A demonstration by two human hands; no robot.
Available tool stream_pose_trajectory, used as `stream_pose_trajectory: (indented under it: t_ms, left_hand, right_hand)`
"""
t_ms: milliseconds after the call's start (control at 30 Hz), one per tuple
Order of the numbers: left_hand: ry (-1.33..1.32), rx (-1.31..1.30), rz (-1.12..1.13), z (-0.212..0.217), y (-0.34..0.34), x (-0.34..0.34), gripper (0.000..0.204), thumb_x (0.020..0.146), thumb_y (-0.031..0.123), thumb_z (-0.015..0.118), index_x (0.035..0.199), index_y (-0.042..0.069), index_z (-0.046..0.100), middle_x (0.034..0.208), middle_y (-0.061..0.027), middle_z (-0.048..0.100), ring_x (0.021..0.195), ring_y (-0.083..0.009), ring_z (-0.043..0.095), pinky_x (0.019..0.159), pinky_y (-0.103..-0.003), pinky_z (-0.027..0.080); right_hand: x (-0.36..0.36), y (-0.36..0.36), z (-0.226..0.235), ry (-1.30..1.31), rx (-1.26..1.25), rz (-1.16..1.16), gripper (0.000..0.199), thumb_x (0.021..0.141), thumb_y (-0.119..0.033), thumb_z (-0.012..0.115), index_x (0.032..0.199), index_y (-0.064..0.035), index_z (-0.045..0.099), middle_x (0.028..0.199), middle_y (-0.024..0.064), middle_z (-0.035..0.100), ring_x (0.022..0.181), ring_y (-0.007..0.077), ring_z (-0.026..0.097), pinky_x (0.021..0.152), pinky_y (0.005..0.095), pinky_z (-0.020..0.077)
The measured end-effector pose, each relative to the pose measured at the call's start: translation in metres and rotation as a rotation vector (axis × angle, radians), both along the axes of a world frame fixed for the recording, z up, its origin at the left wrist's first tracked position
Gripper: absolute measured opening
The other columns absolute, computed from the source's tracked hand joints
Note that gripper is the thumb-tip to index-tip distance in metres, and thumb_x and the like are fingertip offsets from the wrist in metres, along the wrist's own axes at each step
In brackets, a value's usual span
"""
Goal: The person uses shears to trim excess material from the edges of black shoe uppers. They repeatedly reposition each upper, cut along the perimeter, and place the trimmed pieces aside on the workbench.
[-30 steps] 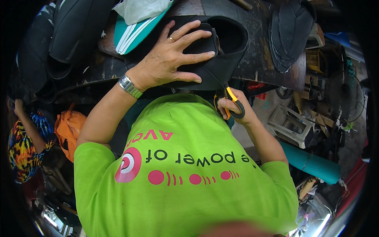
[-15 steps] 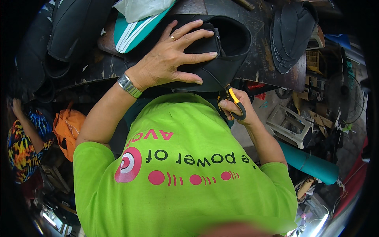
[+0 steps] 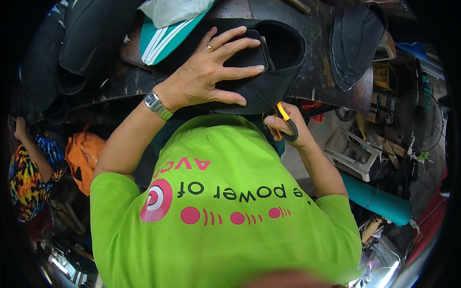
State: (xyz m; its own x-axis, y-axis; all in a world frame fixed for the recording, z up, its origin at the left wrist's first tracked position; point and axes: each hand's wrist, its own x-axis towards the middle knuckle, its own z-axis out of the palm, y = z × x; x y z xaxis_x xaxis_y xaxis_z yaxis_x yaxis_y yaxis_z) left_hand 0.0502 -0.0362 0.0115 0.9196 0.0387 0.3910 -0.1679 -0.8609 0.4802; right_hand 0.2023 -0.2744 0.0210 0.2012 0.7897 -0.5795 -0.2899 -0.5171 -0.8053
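A black shoe upper point(image 3: 288, 77) lies on the dark worktable, its wide rounded opening toward the right. My left hand point(image 3: 211, 72) rests across it with fingers spread, pressing on the black material near a tab at the opening. At the upper's near right edge, my right hand point(image 3: 288, 125) grips scissors point(image 3: 290, 126) with yellow-orange and black handles. The blades run to the edge of the upper and are mostly hidden; whether they are in the material I cannot tell.
Black shoe uppers point(image 3: 93, 36) hang over the table's left side, and more black uppers point(image 3: 357, 45) are stacked at right. A teal piece with white stripes point(image 3: 163, 41) lies behind my left hand. Another person's arm point(image 3: 36, 153) shows at far left. A fan point(image 3: 425, 120) stands right.
My right hand and the scissors have shifted slightly up, and the handles have tilted. My left hand stays in place on the shoe upper.
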Motion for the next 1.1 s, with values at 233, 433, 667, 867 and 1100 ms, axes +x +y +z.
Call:
stream_pose_trajectory:
  t_ms: [233, 433, 667, 867, 1100]
  left_hand:
    - [-0.008, -0.012, -0.003, -0.002, -0.001, -0.001, 0.066, 0.072, 0.060, 0.076, 0.132, 0.036, 0.064, 0.155, -0.0058, 0.040, 0.149, -0.0301, 0.027, 0.121, -0.059, 0.017]
    - [-0.021, -0.011, -0.016, -0.003, 0.000, -0.001, 0.066, 0.073, 0.061, 0.074, 0.133, 0.036, 0.063, 0.155, -0.0056, 0.039, 0.149, -0.0304, 0.027, 0.119, -0.062, 0.018]
    - [-0.013, -0.025, -0.004, -0.003, 0.000, -0.002, 0.065, 0.070, 0.056, 0.080, 0.130, 0.035, 0.067, 0.155, -0.0067, 0.040, 0.149, -0.0307, 0.027, 0.123, -0.054, 0.017]
    - [-0.025, -0.018, -0.018, -0.004, 0.001, -0.001, 0.066, 0.073, 0.062, 0.074, 0.132, 0.035, 0.065, 0.154, -0.0052, 0.040, 0.148, -0.0306, 0.027, 0.119, -0.062, 0.018]
    - [-0.017, -0.012, -0.008, -0.003, 0.001, 0.000, 0.065, 0.072, 0.060, 0.076, 0.131, 0.035, 0.066, 0.154, -0.0059, 0.041, 0.148, -0.0309, 0.028, 0.120, -0.060, 0.019]
  right_hand:
    - [-0.001, 0.000, 0.002, 0.071, -0.008, -0.011, 0.033, 0.084, -0.024, 0.077, 0.098, 0.0012, 0.062, 0.070, 0.0026, 0.059, 0.049, 0.0076, 0.054, 0.047, 0.0207, 0.0443]
    - [-0.003, 0.008, -0.005, 0.067, 0.002, -0.011, 0.038, 0.083, -0.027, 0.078, 0.100, 0.0022, 0.061, 0.068, 0.0032, 0.059, 0.050, 0.0091, 0.055, 0.048, 0.0216, 0.0453]
    - [0.002, 0.005, -0.004, 0.065, -0.003, 0.009, 0.040, 0.082, -0.028, 0.078, 0.103, 0.0026, 0.062, 0.072, 0.0034, 0.060, 0.050, 0.0088, 0.055, 0.048, 0.0212, 0.0451]
    - [0.000, 0.010, -0.006, 0.052, -0.004, -0.010, 0.041, 0.081, -0.025, 0.078, 0.106, 0.0037, 0.063, 0.079, 0.0054, 0.063, 0.053, 0.0089, 0.057, 0.048, 0.0214, 0.0454]
    - [0.007, 0.013, -0.004, 0.028, -0.024, 0.014, 0.045, 0.079, -0.025, 0.081, 0.109, 0.0032, 0.064, 0.083, 0.0055, 0.065, 0.053, 0.0082, 0.056, 0.048, 0.0208, 0.0450]
